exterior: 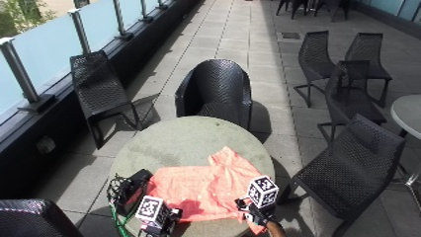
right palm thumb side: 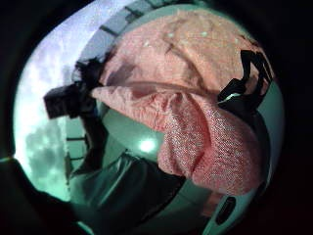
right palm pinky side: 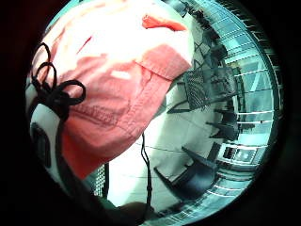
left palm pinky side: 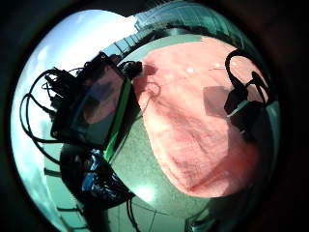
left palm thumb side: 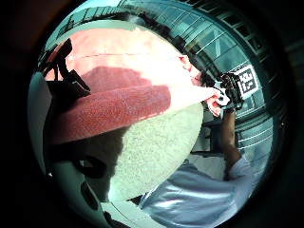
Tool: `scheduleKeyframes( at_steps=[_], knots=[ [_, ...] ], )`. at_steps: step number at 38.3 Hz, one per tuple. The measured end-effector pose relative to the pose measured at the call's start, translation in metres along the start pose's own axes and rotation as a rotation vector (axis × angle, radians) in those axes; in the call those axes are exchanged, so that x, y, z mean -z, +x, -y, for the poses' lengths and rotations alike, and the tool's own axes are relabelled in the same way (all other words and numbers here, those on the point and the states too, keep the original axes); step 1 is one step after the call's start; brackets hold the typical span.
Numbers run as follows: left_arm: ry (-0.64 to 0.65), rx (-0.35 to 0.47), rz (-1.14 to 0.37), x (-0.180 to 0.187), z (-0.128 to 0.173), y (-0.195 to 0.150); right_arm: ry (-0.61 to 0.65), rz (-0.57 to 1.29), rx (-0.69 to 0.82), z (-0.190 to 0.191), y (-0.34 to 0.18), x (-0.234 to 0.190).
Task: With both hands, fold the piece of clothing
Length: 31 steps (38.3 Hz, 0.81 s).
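Observation:
A salmon-pink shirt (exterior: 204, 187) lies spread on the near half of a round grey table (exterior: 178, 143), one sleeve pointing toward the far right. My left hand (exterior: 156, 216) is at the shirt's near left edge and my right hand (exterior: 255, 205) at its near right edge. In the right thumb side view the shirt's (right palm thumb side: 195, 127) edge is lifted and runs across to the left hand (right palm thumb side: 73, 100), which pinches it. The left thumb side view shows the right hand (left palm thumb side: 227, 90) pinching the other end of the raised edge (left palm thumb side: 123, 85).
A black box with cables (exterior: 128, 190) sits on the table just left of the shirt, close to my left hand. Black wicker chairs stand around the table: one behind (exterior: 217, 91), one to the right (exterior: 355, 168), one to the left (exterior: 99, 94).

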<state>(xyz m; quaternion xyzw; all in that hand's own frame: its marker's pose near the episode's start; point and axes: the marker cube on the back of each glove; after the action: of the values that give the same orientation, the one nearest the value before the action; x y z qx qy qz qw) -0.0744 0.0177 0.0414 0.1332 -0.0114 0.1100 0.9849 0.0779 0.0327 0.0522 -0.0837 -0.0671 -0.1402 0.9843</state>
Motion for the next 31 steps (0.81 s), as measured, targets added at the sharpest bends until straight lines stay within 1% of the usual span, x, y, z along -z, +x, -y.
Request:
scheduleKeyframes(
  at_steps=[2, 3, 5, 6, 8, 11, 14, 17, 19, 21, 22, 24, 26, 27, 29, 31],
  knots=[
    [-0.102, -0.046, -0.114, 0.021, -0.006, 0.017, -0.065, 0.049, 0.041, -0.006, -0.002, 0.025],
    [-0.145, -0.067, -0.135, 0.035, -0.007, 0.022, -0.087, 0.063, 0.056, -0.006, -0.003, 0.038],
    [-0.207, -0.092, -0.132, 0.059, -0.001, 0.026, -0.101, 0.069, 0.066, 0.002, -0.004, 0.062],
    [-0.227, -0.091, -0.117, 0.069, 0.005, 0.026, -0.097, 0.065, 0.06, 0.01, -0.003, 0.072],
    [-0.252, -0.061, -0.07, 0.085, 0.025, 0.024, -0.075, 0.051, 0.025, 0.035, 0.001, 0.09],
    [-0.27, 0.019, -0.001, 0.096, 0.063, 0.016, -0.047, 0.029, -0.052, 0.08, 0.009, 0.106],
    [-0.293, 0.115, 0.053, 0.086, 0.101, 0.002, -0.058, 0.001, -0.135, 0.122, 0.016, 0.113],
    [-0.34, 0.208, 0.116, 0.06, 0.137, -0.018, -0.136, -0.042, -0.242, 0.14, 0.002, 0.129],
    [-0.362, 0.246, 0.157, 0.036, 0.157, -0.03, -0.198, -0.088, -0.311, 0.15, -0.008, 0.136],
    [-0.361, 0.265, 0.197, 0.018, 0.169, -0.037, -0.26, -0.137, -0.357, 0.168, -0.01, 0.13],
    [-0.35, 0.271, 0.216, 0.019, 0.17, -0.036, -0.286, -0.156, -0.37, 0.178, -0.01, 0.125],
    [-0.324, 0.288, 0.259, 0.039, 0.162, -0.027, -0.31, -0.184, -0.38, 0.194, -0.01, 0.115],
    [-0.316, 0.314, 0.295, 0.056, 0.151, -0.021, -0.304, -0.196, -0.369, 0.207, -0.009, 0.107],
    [-0.32, 0.321, 0.298, 0.058, 0.149, -0.021, -0.288, -0.196, -0.359, 0.212, -0.009, 0.104],
    [-0.318, 0.332, 0.281, 0.051, 0.148, -0.026, -0.231, -0.188, -0.344, 0.217, -0.008, 0.101],
    [-0.281, 0.351, 0.26, 0.031, 0.153, -0.038, -0.153, -0.161, -0.338, 0.213, -0.009, 0.104]
  ],
)
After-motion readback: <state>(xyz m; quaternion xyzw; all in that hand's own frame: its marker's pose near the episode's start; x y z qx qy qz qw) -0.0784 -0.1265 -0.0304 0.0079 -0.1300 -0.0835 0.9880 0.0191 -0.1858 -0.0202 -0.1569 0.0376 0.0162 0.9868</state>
